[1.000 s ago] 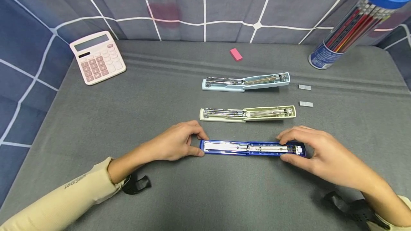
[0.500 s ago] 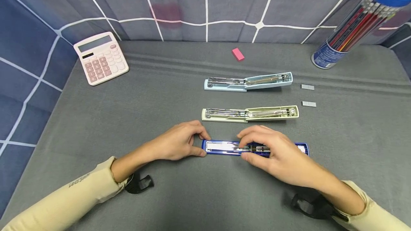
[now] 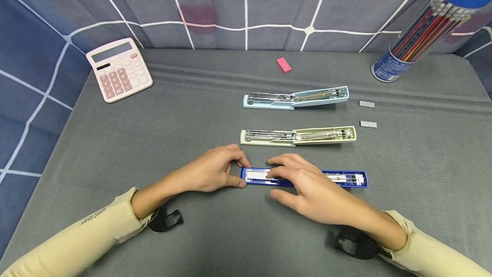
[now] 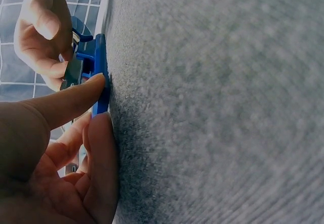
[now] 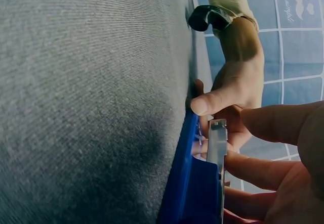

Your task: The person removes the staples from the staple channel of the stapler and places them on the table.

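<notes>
A blue stapler [image 3: 346,178] lies opened out flat on the grey cloth. With thumb and fingertips my left hand [image 3: 209,169] pinches its left end. My right hand [image 3: 307,187] is over its middle, covering the hinge area. In the right wrist view a fingertip touches the metal staple channel [image 5: 217,143], while the thumb [image 5: 273,123] stands apart from it. Behind it lie a pale green stapler [image 3: 323,135] and a light blue stapler [image 3: 319,97], both opened out with their metal channels showing.
Two short staple strips, a nearer one [image 3: 368,124] and a farther one [image 3: 366,104], lie right of the rear staplers. A pink eraser [image 3: 284,65] is near the back, a calculator [image 3: 119,69] at back left, and a pencil tub [image 3: 419,33] at back right.
My right hand has left the stapler's right end and moved left to its middle, over the metal channel. My left hand keeps its pinch on the left end.
</notes>
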The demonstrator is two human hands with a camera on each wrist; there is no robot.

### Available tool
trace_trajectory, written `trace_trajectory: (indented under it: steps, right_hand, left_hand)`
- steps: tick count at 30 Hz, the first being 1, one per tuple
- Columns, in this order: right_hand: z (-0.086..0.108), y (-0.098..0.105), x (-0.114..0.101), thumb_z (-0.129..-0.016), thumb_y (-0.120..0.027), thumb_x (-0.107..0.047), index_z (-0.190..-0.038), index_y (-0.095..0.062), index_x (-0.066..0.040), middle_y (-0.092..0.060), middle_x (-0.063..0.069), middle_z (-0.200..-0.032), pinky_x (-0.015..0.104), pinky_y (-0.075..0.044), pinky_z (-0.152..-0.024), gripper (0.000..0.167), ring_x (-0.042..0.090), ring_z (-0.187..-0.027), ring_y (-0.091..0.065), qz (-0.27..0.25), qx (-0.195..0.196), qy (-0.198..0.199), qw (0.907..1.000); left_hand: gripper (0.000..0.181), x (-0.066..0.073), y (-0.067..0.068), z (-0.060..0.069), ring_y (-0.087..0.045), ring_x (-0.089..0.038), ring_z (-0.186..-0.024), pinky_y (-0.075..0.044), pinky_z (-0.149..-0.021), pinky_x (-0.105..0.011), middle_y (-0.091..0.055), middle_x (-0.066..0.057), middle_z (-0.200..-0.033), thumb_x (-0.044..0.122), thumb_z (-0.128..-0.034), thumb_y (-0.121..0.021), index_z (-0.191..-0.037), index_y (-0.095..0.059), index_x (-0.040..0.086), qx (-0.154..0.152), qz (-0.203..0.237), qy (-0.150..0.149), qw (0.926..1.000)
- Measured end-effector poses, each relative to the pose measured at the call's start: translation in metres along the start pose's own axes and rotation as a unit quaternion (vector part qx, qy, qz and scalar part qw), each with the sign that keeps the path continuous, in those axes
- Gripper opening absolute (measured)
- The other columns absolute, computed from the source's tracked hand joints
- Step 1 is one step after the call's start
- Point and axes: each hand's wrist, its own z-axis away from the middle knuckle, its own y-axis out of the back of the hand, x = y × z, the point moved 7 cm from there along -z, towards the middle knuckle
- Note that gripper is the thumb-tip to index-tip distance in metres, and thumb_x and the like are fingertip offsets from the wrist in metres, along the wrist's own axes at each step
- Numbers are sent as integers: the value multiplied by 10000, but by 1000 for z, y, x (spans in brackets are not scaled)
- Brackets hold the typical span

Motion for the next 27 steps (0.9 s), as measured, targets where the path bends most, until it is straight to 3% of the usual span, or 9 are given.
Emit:
trace_trajectory:
  steps: [9, 15, 21, 27]
  right_hand:
    - [-5, -4, 0, -912, -715, -243, -1090, -709, -107, -544, 59, -1366, 492, -393, -1072, 224, 206, -1325, -419, -5, -35, -134, 9999]
    - [-4, -1, 1, -911, -715, -221, -1087, -712, -105, -549, 43, -1370, 478, -391, -1080, 212, 191, -1321, -431, -401, 96, -195, 9990]
    - [-7, -1, 1, -914, -707, -172, -1035, -700, -173, -568, -5, -1341, 441, -421, -1053, 121, 144, -1278, -468, -961, 248, -179, 9949]
    - [-13, -3, -3, -908, -710, -133, -1020, -696, -179, -621, -70, -1244, 365, -470, -982, 122, 86, -1184, -531, -1186, 439, 28, 9920]
  left_hand:
    - [280, -1, 0, 0, -510, -66, -587, -438, -500, -241, -569, 53, -920, 192, -780, -858, -1022, -718, 175, 14, -31, 27, 10000]
    - [280, 0, 0, 0, -509, -65, -588, -435, -500, -239, -570, 53, -921, 192, -781, -857, -1023, -718, 170, 9, -40, 33, 10000]
    - [281, 0, 0, 0, -510, -65, -589, -439, -506, -238, -572, 52, -921, 188, -780, -858, -1019, -715, 153, 23, -36, 17, 10000]
    - [266, 1, 0, 0, -511, -63, -592, -445, -514, -238, -570, 57, -926, 189, -782, -857, -1006, -716, 166, 28, -43, 1, 10000]
